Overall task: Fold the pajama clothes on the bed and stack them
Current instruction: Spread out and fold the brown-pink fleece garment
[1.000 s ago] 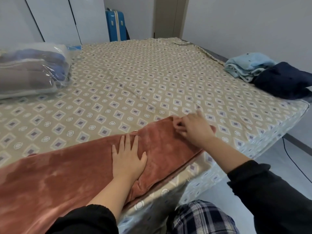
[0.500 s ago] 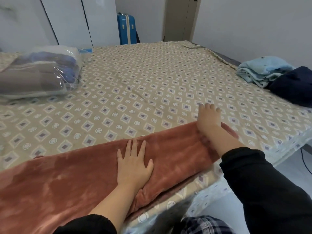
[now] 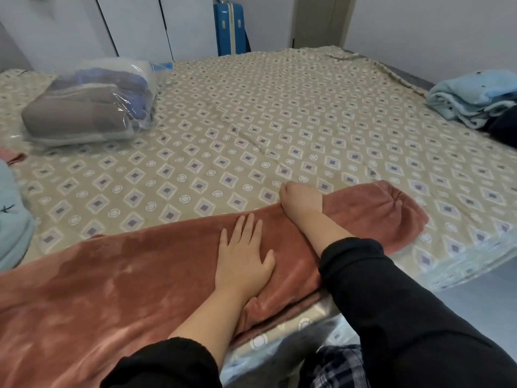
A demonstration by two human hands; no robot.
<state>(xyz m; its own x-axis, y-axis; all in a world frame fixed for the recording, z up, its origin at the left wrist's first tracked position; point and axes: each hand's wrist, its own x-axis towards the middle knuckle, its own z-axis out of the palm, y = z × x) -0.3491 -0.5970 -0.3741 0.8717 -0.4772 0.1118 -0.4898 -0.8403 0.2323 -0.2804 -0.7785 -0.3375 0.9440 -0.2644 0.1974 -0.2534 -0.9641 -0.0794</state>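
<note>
A rust-coloured fleece pajama garment [image 3: 117, 287] lies stretched along the near edge of the bed [image 3: 251, 121], its gathered cuff [image 3: 391, 208] to the right. My left hand [image 3: 243, 259] lies flat on its middle, fingers straight and spread. At the garment's far edge, left of the cuff, is my right hand [image 3: 300, 200]; its fingers curl down over the fabric and the fingertips are hidden. A folded light blue garment [image 3: 470, 99] lies on the bed's right side with a dark navy garment [image 3: 503, 127] beside it. More light blue cloth [image 3: 11, 225] shows at the left edge.
A clear plastic bag of grey and blue bedding [image 3: 89, 107] sits at the bed's far left. A blue suitcase [image 3: 229, 23] stands beyond the bed by white wardrobe doors [image 3: 140, 23]. The floor [image 3: 481, 298] runs along the bed's right side. A patterned sheet covers the bed.
My right hand slid left from the cuff along the garment's far edge, uncovering the cuff, and its fingers went from straight to curled. My left hand stayed flat in place.
</note>
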